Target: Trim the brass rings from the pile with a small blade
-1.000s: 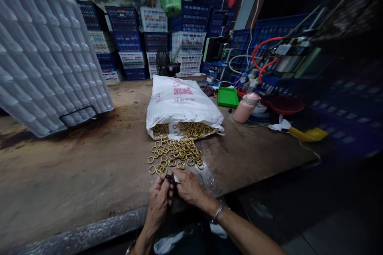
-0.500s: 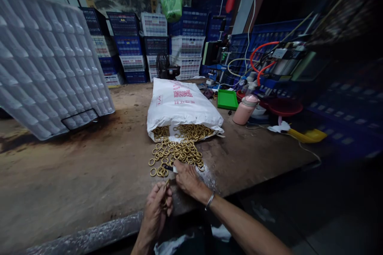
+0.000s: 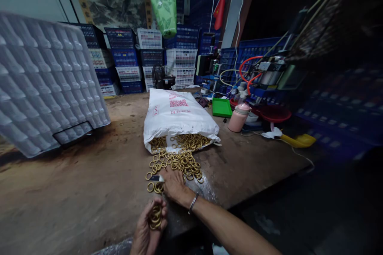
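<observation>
Spilling from the white woven sack (image 3: 179, 117) onto the brown surface (image 3: 89, 191), loose brass rings (image 3: 179, 161) reach the right hand (image 3: 172, 185), whose fingers' grip I cannot tell, while below the sack the left hand (image 3: 148, 231) closes its fingers around a stack of brass rings (image 3: 154, 217) pointing lengthwise toward the sack, a pink flask (image 3: 238, 118) standing to the sack's right.

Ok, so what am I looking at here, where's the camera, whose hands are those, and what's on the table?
It's one view from a camera worn on a person's head, looking down at their own bare hands. The left hand grips a small stack of rings. The right hand rests on the loose rings spilling from an open white sack on the worn table. Whether it grips anything is unclear. Further off stand a pink bottle and a green tray.
</observation>
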{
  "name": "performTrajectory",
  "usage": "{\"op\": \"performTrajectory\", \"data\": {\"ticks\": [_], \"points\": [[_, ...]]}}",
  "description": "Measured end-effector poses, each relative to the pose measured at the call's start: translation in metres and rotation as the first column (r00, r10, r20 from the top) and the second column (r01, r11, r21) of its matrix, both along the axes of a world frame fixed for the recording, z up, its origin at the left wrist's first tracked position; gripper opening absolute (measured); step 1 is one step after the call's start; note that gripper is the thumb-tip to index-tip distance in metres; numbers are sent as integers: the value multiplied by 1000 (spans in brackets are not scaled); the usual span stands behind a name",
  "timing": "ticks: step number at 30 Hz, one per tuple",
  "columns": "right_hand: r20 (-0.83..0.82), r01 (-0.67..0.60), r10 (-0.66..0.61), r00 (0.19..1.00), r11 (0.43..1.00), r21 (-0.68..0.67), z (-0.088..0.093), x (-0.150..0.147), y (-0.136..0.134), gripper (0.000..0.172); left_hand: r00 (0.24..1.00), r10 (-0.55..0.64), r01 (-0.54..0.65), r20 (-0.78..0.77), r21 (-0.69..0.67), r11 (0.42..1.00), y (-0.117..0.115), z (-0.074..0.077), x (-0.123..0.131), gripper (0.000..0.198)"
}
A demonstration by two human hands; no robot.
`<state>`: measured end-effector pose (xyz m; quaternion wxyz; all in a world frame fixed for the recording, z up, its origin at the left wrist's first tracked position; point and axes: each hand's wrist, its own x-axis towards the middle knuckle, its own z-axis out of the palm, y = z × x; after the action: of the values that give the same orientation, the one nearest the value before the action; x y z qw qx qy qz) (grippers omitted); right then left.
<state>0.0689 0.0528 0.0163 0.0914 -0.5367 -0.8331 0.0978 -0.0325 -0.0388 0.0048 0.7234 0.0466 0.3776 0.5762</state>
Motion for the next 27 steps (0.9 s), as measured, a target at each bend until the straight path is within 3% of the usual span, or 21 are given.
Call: {"op": "performTrajectory", "data": {"ticks": [3,6,9,11,14,18,23,27], "points": [[-43,-12,12,999,1000,8,0,5,1,26,1000,28,-28,4,-21,999,3,-4,-3,20],[-158,-5,5,987,1000,-3,2,13,2,27,996,26,-23,-86,34,999,6,-5,-1,23],[-355,20,-59,933,994,-112,7,22,0,15,952,42,-4,-304,124,992,10,-5,5,26],[-504,-3,-121,855,971,-238,11,26,-3,7,876,75,-7,-476,143,990,12,-5,10,29],[-650,-109,-244,720,885,-453,17,33,-12,6,765,102,10,-636,170,985,13,-5,17,38],[-686,-208,-395,611,756,-621,19,39,-22,2,690,130,89,-712,262,961,11,-9,18,34],[-645,-264,-493,584,636,-725,21,42,-27,4,655,224,54,-722,341,939,10,-19,17,33],[-616,-285,-530,583,577,-765,21,42,-30,7,683,184,93,-707,335,938,10,-17,17,28]]}}
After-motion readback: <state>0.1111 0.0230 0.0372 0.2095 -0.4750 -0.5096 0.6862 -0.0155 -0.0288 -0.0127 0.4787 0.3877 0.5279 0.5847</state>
